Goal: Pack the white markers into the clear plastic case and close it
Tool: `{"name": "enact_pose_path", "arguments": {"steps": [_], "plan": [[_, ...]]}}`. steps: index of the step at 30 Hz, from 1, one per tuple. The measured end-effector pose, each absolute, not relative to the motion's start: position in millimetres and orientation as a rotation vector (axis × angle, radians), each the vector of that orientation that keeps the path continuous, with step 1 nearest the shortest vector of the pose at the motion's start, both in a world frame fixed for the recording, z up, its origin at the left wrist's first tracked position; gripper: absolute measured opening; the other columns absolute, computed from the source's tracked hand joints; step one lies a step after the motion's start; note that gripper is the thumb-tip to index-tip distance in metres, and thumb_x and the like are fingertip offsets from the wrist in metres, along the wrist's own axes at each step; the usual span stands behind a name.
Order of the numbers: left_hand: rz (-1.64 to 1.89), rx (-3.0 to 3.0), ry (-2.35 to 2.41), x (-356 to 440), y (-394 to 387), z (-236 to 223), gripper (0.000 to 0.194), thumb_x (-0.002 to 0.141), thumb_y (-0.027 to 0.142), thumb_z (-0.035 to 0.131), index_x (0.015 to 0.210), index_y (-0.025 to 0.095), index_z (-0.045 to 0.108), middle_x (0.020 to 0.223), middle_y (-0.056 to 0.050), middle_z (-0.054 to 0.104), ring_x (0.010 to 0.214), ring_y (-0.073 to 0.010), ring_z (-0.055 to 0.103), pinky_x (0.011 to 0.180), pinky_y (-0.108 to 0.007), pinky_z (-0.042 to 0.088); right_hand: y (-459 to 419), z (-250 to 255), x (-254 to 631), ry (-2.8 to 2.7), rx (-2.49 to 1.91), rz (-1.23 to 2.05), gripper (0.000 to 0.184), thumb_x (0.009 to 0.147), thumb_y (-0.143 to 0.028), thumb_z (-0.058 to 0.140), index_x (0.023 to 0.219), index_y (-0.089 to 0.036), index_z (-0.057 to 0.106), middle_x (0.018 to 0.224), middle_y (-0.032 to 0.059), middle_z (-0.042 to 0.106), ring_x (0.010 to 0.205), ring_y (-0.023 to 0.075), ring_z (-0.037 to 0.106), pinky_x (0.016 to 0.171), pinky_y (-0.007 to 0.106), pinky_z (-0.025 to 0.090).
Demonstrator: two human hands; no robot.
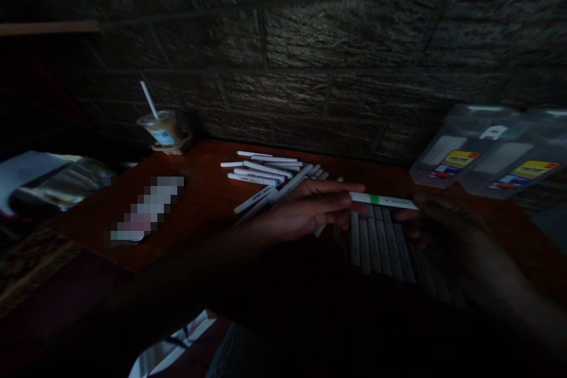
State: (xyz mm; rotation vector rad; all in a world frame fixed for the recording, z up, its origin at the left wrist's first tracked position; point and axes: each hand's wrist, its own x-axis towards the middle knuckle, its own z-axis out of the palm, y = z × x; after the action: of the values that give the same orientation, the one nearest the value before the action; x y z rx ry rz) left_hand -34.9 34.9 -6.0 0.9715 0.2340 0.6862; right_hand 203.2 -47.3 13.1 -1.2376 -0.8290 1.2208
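My 2 hands over the counter (201, 195), seen from above in dim light. My left hand (305, 207) pinches 1 end of a green-banded marker (383, 199) at its fingertips; my right hand (456, 248), largely in shadow, has its fingers closed about the other end. The marker lies almost level between them, just above a row of markers (383, 245) set side by side; whether a tray holds that row is too dark to tell. Principal hazard: both grips are at the ends, so if either loosened, the barrel could tip and drop onto the row. Second hazard: my left hand is close beside the loose markers (266, 174), which overlap at several angles; a brush of the wrist could set some rolling, as round barrels would. Third hazard: poor light, in which similar white barrels may be confused, the coloured bands being hard to read. The 2 clear cases (458, 147) at the right and the lidded cup (163, 130) at the far left are well apart from my fingers, and I judge them at little risk.
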Motion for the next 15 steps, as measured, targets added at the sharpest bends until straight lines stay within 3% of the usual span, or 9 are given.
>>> {"name": "enact_pose_path", "arguments": {"steps": [8,15], "plan": [[0.733,0.973,0.261,-32.7,30.2,-4.1,0.032,0.081,0.020,0.087,0.112,0.019,0.082,0.095,-0.010,0.082,0.066,-0.0109,0.068,0.065,-0.024,0.054,-46.0,11.9,199.0,-0.796,-1.066,1.285,0.024,0.071,-0.039,0.093,0.073,-0.020,0.080,0.068,0.0028,0.079,0.046,0.0078,0.061,0.040,0.014,0.049],[0.773,0.993,0.370,-28.9,30.4,-1.3,0.024,0.082,0.031,0.085,0.101,0.016,0.084,0.086,-0.010,0.081,0.073,-0.0158,0.072,0.065,-0.025,0.057,-46.2,12.2,198.8,-0.881,-1.013,1.203,0.021,0.074,-0.038,0.092,0.075,-0.020,0.080,0.068,0.0021,0.079,0.048,0.0080,0.062,0.041,0.015,0.049]]}}
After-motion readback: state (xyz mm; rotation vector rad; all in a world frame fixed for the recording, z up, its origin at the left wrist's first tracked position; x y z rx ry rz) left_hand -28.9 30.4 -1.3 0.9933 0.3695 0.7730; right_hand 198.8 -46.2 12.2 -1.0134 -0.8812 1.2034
